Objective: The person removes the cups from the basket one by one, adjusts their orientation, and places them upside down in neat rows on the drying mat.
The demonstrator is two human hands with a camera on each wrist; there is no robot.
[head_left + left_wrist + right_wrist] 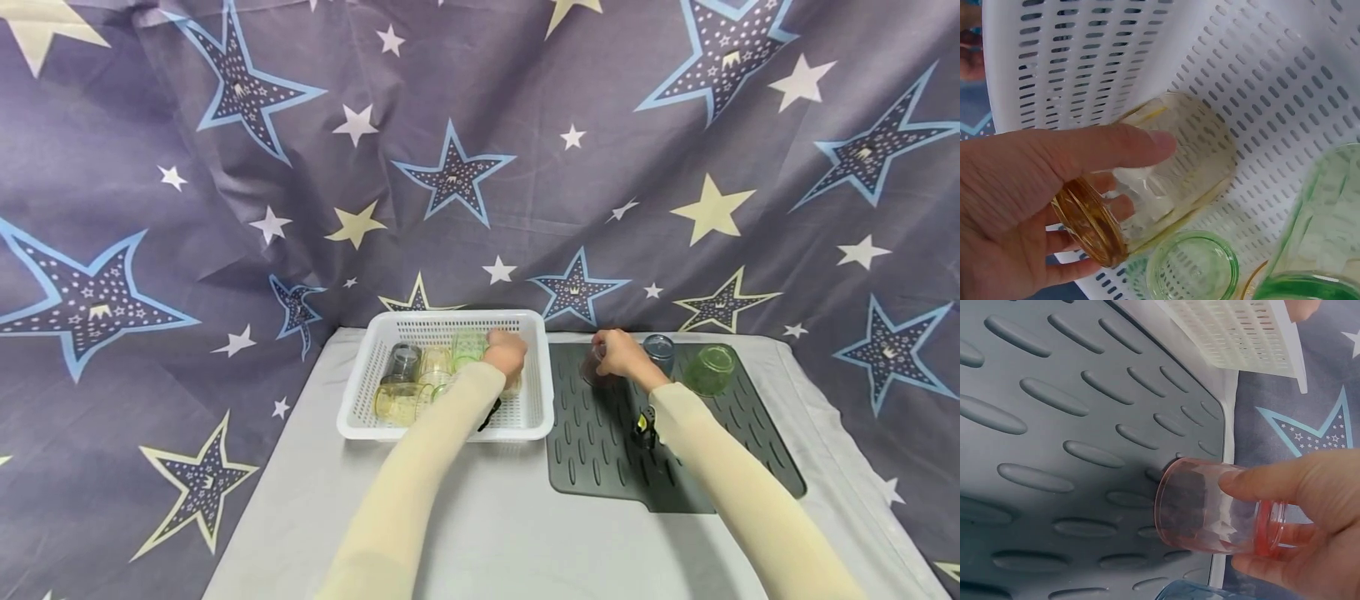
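Observation:
In the white basket (358, 392), my left hand (507, 352) holds a pale amber drinking glass (1188, 150), thumb along its side and fingers around the thick base end. Green glasses (1194, 265) lie close by it. My right hand (624, 354) grips a pink drinking glass (1200, 506) near its base, over the far left part of the dark drying mat (600, 450). That glass is upside down, its rim right at the mat. Beside it stand a blue glass (659, 350) and a green glass (710, 370), both upside down.
Several other glasses lie in the basket, among them a dark grey glass (403, 362) and a yellow glass (397, 402). Basket and mat sit side by side on the pale table (510, 525). A star-patterned curtain (480, 242) hangs right behind them.

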